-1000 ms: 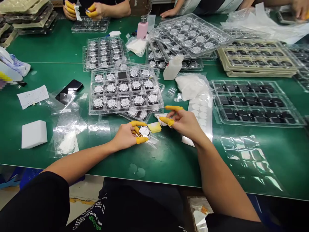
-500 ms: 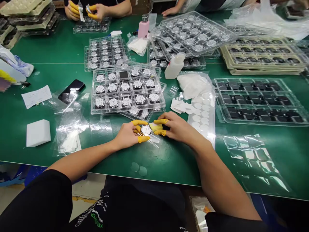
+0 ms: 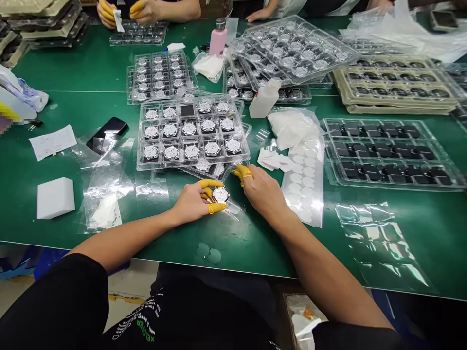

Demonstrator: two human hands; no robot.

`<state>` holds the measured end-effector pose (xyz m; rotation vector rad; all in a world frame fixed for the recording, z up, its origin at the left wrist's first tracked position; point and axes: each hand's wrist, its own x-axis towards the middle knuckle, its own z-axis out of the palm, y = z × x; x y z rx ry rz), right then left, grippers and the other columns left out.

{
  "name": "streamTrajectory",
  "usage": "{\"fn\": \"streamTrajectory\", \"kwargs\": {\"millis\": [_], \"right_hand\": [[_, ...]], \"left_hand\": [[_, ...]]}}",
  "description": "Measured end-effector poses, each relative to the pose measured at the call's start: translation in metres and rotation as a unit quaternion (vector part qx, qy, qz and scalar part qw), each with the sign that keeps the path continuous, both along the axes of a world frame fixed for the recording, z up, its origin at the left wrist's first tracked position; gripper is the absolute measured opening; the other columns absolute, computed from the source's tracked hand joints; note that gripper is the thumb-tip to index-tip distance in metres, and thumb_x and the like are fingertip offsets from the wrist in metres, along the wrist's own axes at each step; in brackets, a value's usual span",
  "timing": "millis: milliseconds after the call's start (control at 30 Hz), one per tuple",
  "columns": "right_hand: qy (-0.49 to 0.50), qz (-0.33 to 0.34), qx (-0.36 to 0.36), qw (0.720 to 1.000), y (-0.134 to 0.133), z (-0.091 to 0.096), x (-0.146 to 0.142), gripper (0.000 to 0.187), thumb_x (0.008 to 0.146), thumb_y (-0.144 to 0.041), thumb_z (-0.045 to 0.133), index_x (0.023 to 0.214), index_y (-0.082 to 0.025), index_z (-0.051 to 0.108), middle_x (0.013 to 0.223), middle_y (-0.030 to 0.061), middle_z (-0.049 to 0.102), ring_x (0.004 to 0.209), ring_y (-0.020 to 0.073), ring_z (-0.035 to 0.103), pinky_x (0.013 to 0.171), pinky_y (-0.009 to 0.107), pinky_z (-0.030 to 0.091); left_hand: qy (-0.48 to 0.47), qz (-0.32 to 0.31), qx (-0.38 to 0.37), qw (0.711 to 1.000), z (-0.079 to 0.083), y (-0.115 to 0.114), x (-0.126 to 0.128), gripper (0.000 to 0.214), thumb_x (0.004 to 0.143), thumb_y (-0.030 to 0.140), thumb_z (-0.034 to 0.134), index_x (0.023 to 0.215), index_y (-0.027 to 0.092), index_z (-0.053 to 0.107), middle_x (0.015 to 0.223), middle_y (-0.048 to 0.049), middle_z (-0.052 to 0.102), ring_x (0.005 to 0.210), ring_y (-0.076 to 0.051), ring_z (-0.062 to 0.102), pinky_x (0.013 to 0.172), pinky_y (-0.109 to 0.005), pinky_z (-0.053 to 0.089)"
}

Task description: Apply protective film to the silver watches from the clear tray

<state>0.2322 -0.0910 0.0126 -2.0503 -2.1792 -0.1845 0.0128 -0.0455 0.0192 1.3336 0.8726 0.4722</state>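
Note:
My left hand [image 3: 197,200] is closed on a round silver watch case [image 3: 220,195], its printed white face turned up; yellow finger cots cover the fingertips. My right hand [image 3: 260,187], in yellow finger cots too, sits just up and to the right, apart from the watch case. Its fingers are drawn together at the lower right corner of a clear tray [image 3: 193,164], and what they hold, if anything, is hidden. Similar watch cases fill most of that tray's pockets; one pocket shows a dark square. Below the watch case lies a clear film [image 3: 233,208].
A sheet of round white stickers [image 3: 303,187] and a white bottle [image 3: 264,98] are right of the tray. Further right is a tray of black pieces [image 3: 386,150]. A white block [image 3: 56,198] and a phone [image 3: 107,132] lie left. Co-workers' hands [image 3: 144,10] show across the table.
My right hand has moved away from the watch case, up toward the tray corner. The pale yellow piece at its fingers no longer shows. My left hand keeps its hold in place.

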Motion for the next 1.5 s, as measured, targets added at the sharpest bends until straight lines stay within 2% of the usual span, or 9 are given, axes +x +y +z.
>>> {"fn": "streamTrajectory", "kwargs": {"millis": [100,267,400,567,733,967,1200,1400,1500], "right_hand": [[0.153,-0.04,0.009,0.987,-0.005,0.009,0.015,0.016,0.091,-0.015,0.047,0.091,-0.017,0.063,0.088,0.0123,0.066,0.075,0.0233,0.059,0.064,0.034,0.043],[0.438,-0.044,-0.049,0.897,-0.022,0.028,0.0,0.018,0.093,-0.037,0.051,0.081,-0.023,0.053,0.076,0.0055,0.065,0.064,0.0198,0.059,0.059,0.033,0.047],[0.397,0.006,-0.074,0.915,-0.029,0.024,-0.03,0.009,0.085,-0.028,0.049,0.078,-0.022,0.052,0.096,0.0098,0.071,0.08,0.0217,0.063,0.069,0.034,0.048],[0.382,-0.007,-0.099,0.919,-0.03,0.009,-0.038,0.008,0.083,-0.025,0.051,0.077,-0.024,0.047,0.085,0.0091,0.07,0.07,0.0214,0.061,0.064,0.033,0.046],[0.384,-0.002,-0.076,0.92,-0.032,0.006,-0.036,0.014,0.083,-0.026,0.054,0.075,-0.026,0.044,0.079,0.009,0.07,0.081,0.0261,0.067,0.074,0.037,0.051],[0.475,-0.018,-0.13,0.87,-0.027,0.018,-0.035,0.017,0.089,-0.023,0.045,0.073,-0.027,0.041,0.066,0.0026,0.069,0.069,0.0208,0.069,0.076,0.035,0.055],[0.444,-0.011,-0.099,0.89,-0.026,0.014,-0.037,0.008,0.08,-0.027,0.056,0.077,-0.025,0.05,0.089,0.0091,0.073,0.078,0.0248,0.069,0.073,0.039,0.055],[0.499,-0.021,-0.153,0.853,-0.025,0.017,-0.029,0.009,0.081,-0.025,0.054,0.077,-0.026,0.046,0.072,0.0038,0.07,0.063,0.0211,0.066,0.065,0.035,0.054],[0.43,0.013,-0.114,0.895,-0.024,0.015,-0.031,0.016,0.08,-0.029,0.054,0.07,-0.026,0.043,0.071,0.0052,0.067,0.064,0.0202,0.061,0.061,0.032,0.047]], "left_hand": [[0.0,-0.002,0.01,1.0,0.0,0.0,0.0,0.062,0.062,0.026,0.089,0.12,0.016,0.07,0.072,0.0036,0.062,0.061,-0.006,0.053,0.063,-0.02,0.047],[0.013,0.011,0.036,0.999,0.002,-0.002,0.001,0.058,0.062,0.023,0.088,0.117,0.016,0.07,0.072,0.0031,0.065,0.061,-0.007,0.056,0.061,-0.02,0.047],[0.003,0.017,0.027,0.999,0.001,-0.002,0.001,0.058,0.061,0.017,0.086,0.117,0.016,0.068,0.072,0.0043,0.066,0.061,-0.006,0.059,0.061,-0.019,0.049],[-0.002,0.019,0.004,1.0,-0.001,-0.001,0.0,0.058,0.06,0.015,0.086,0.115,0.016,0.068,0.075,0.0036,0.07,0.065,-0.008,0.065,0.064,-0.019,0.053],[-0.006,0.025,-0.018,1.0,0.0,-0.001,0.001,0.059,0.06,0.015,0.087,0.116,0.016,0.067,0.078,0.0024,0.072,0.066,-0.008,0.066,0.065,-0.02,0.054],[-0.019,0.041,-0.031,0.998,0.0,-0.002,0.001,0.059,0.06,0.018,0.09,0.115,0.014,0.068,0.072,0.0042,0.066,0.06,-0.006,0.06,0.061,-0.018,0.05],[-0.013,0.028,-0.017,0.999,0.0,-0.001,0.001,0.061,0.06,0.018,0.09,0.118,0.015,0.068,0.074,0.0038,0.067,0.061,-0.006,0.06,0.06,-0.018,0.049],[-0.007,0.022,0.001,1.0,0.001,-0.001,0.001,0.061,0.062,0.018,0.088,0.119,0.016,0.068,0.073,0.0047,0.065,0.06,-0.005,0.057,0.059,-0.018,0.048],[0.003,0.002,0.015,1.0,0.001,-0.002,0.0,0.059,0.062,0.016,0.086,0.118,0.016,0.068,0.076,0.003,0.068,0.064,-0.007,0.061,0.061,-0.019,0.05]]}}
